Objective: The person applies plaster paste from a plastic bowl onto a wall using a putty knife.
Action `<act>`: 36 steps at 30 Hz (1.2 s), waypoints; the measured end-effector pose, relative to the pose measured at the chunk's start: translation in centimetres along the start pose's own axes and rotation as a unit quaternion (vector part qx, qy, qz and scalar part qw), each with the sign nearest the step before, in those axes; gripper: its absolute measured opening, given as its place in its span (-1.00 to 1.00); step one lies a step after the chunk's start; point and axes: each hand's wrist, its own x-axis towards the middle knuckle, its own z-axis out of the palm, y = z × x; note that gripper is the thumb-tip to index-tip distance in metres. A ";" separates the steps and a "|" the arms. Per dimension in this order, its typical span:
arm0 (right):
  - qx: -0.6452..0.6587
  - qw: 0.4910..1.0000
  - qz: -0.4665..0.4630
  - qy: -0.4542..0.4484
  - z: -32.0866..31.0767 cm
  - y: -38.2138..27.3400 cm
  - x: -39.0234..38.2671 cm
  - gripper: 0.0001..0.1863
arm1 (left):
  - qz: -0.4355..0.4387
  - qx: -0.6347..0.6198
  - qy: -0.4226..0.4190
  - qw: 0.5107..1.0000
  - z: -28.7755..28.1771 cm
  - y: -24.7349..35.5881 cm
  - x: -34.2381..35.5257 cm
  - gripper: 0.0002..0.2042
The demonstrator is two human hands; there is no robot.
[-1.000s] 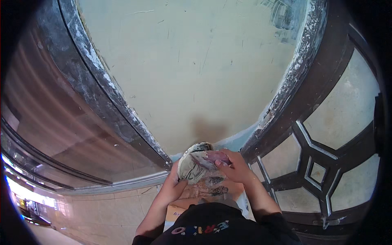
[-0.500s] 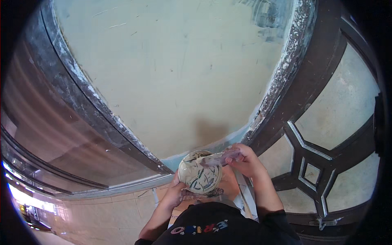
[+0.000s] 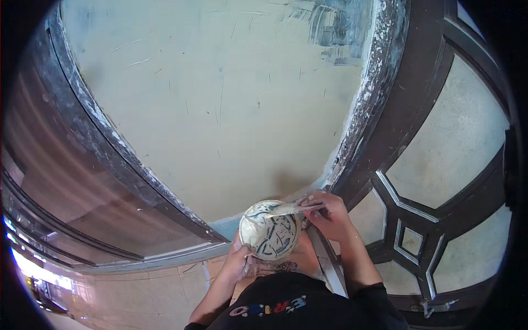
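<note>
My left hand [image 3: 237,259] grips the near left side of a round tub [image 3: 281,242] in front of my chest. Cream putty [image 3: 254,230] coats its inside in thick smears, with dark streaks showing between them. In my right hand [image 3: 328,213] is a putty knife [image 3: 294,208], held by its handle end at the tub's right. Its putty-covered blade points left and lies over the far part of the tub. Whether the blade touches the putty is hard to tell.
Ahead stands a wall panel [image 3: 209,126] coated in cream, with a bluish-grey patch [image 3: 338,30] at the upper right. Paint-spattered dark frames border it. A dark door [image 3: 423,212] with pale panes is at right, a glass panel [image 3: 104,187] at left. Tiled floor [image 3: 137,291] lies below.
The putty knife has turned, its blade now looking thinner and more edge-on. My view has shifted slightly, so the wall and door sit further left. The tub has stayed nearly in place.
</note>
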 end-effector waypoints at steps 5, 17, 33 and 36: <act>-0.218 0.958 -0.187 -0.002 -0.9 -1.0 0.9 -0.68 | 0.008 -0.072 -0.001 0.997 3.2 2.4 -0.9 -0.21; -0.283 0.947 -0.134 0.065 -1.0 2.6 0.7 -0.66 | 0.035 -0.200 -0.050 0.978 2.2 2.0 -1.2 -0.30; 0.179 0.969 0.110 0.130 -1.4 9.1 -0.9 -0.78 | 0.076 -0.246 -0.064 0.964 1.8 2.2 -1.1 -0.28; 0.305 0.932 0.114 0.159 -1.2 8.9 -1.0 -0.80 | 0.075 -0.245 -0.066 0.964 1.9 2.3 -1.2 -0.28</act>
